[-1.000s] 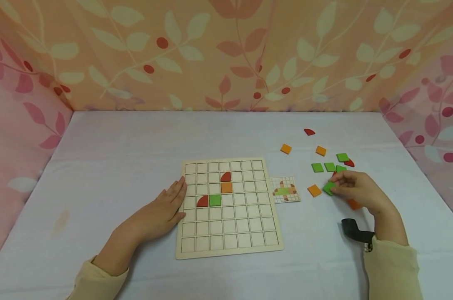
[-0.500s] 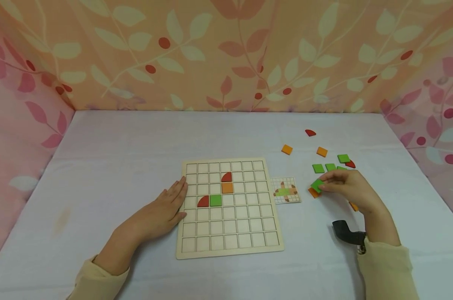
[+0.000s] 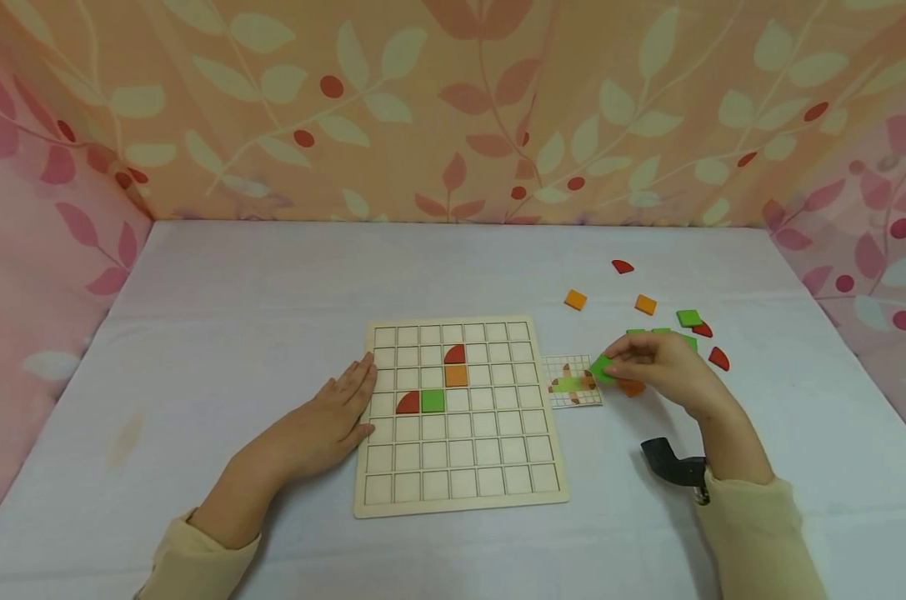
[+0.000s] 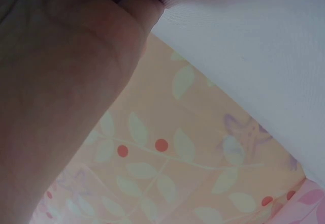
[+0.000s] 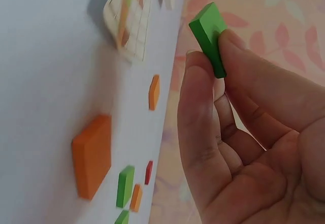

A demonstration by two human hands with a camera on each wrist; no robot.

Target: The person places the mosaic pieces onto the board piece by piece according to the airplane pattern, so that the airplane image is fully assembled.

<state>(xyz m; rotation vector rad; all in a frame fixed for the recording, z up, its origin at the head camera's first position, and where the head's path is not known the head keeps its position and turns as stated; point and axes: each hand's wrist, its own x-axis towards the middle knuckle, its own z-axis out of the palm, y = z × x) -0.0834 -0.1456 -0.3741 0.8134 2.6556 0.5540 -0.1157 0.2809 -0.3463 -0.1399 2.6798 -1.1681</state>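
A green square tile (image 5: 208, 31) is pinched between the thumb and fingertips of my right hand (image 3: 663, 367), held above the table beside the small pattern card (image 3: 573, 396). With straight fingers, my left hand (image 3: 313, 429) rests against the left edge of the wooden grid board (image 3: 460, 506). On the board, a red quarter-round tile (image 3: 455, 354) sits directly behind an orange square tile (image 3: 456, 376). One row nearer, another red quarter-round tile (image 3: 408, 403) lies beside a green square tile (image 3: 432, 401). The left wrist view shows part of the hand; its fingertips are hidden.
Loose tiles lie at the right: an orange square (image 3: 576, 300), another orange square (image 3: 645, 305), a red quarter-round (image 3: 623, 267), a green square (image 3: 688, 318). Under the right hand is an orange tile (image 5: 91, 155). A black curved device (image 3: 673, 463) juts from the right wrist.
My right hand has carried the green tile leftward from the loose tiles to the card's right edge. A red tile it covered now shows. The left hand stays put.
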